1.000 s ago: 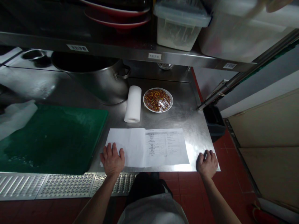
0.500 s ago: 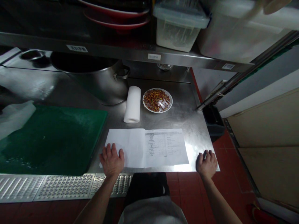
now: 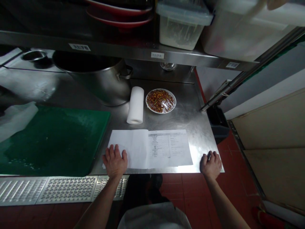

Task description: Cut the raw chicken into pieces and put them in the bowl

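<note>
My left hand (image 3: 115,161) lies flat, fingers spread, on the blank left page of an open paper booklet (image 3: 170,148). The right-hand page carries a printed table with small text I cannot read. Near the front right corner of the steel table (image 3: 186,119), my right hand (image 3: 211,166) rests with its fingers curled. Something small and dark shows between its thumb and fingers; I cannot make out what it is. Behind the booklet are a white paper roll (image 3: 135,105) and a plate of chopped red and yellow pieces (image 3: 160,100) under cling film.
A green cutting board (image 3: 54,140) with a crumpled translucent sheet (image 3: 17,119) lies at left. Behind it stands a large steel pot (image 3: 102,84). Overhead, a shelf (image 3: 133,52) bears red dishes and plastic tubs (image 3: 182,31). A dark bin (image 3: 216,124) is beyond the table's right edge.
The view has shifted slightly, so the scene sits a little higher. My legs below the table have moved a little to the left. Both hands keep their places.
</note>
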Demonstrator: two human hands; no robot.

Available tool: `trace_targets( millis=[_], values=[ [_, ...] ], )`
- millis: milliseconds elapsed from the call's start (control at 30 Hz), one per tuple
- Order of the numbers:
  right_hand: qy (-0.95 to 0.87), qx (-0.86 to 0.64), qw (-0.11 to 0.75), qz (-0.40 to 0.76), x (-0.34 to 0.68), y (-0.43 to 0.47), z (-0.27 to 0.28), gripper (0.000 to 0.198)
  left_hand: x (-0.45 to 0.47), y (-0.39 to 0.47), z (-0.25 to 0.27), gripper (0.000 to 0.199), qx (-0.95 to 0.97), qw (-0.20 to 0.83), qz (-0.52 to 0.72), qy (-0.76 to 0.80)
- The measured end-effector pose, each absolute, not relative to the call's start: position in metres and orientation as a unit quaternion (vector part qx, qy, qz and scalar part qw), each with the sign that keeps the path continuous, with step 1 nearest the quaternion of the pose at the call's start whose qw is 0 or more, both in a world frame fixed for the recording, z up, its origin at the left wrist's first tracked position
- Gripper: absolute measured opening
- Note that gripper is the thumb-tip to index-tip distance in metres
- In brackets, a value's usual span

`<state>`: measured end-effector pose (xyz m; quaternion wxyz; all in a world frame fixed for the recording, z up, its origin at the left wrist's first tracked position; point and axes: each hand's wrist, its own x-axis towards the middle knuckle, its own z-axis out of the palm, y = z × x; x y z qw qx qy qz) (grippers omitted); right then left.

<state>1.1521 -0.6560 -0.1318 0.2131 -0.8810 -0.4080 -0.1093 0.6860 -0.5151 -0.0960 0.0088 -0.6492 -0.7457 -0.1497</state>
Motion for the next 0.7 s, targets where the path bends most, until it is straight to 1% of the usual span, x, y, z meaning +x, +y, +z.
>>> trace_targets(
  millis=[300, 400, 500, 600, 700],
  values=[
    [-0.411, -0.885, 0.196, -0.097, 1.148, -0.656, -0.127, 0.067, 0.684, -0.515, -0.097, 0.061, -0.652, 0.008, -0.152, -0.743],
    [-0.412, -0.890, 0.178, -0.079, 1.154, -0.654, -0.120, 0.067, 0.683, -0.515, -0.096, 0.062, -0.655, 0.009, -0.152, -0.740],
    [-0.420, -0.894, 0.159, 0.010, 1.159, -0.646, -0.105, 0.071, 0.683, -0.516, -0.096, 0.062, -0.653, 0.006, -0.155, -0.741],
    [-0.421, -0.874, 0.184, 0.156, 1.146, -0.634, -0.090, 0.081, 0.681, -0.518, -0.098, 0.065, -0.648, 0.002, -0.159, -0.744],
    [-0.413, -0.859, 0.190, 0.234, 1.119, -0.620, -0.084, 0.091, 0.673, -0.514, -0.098, 0.065, -0.643, -0.019, -0.145, -0.752]
  ],
)
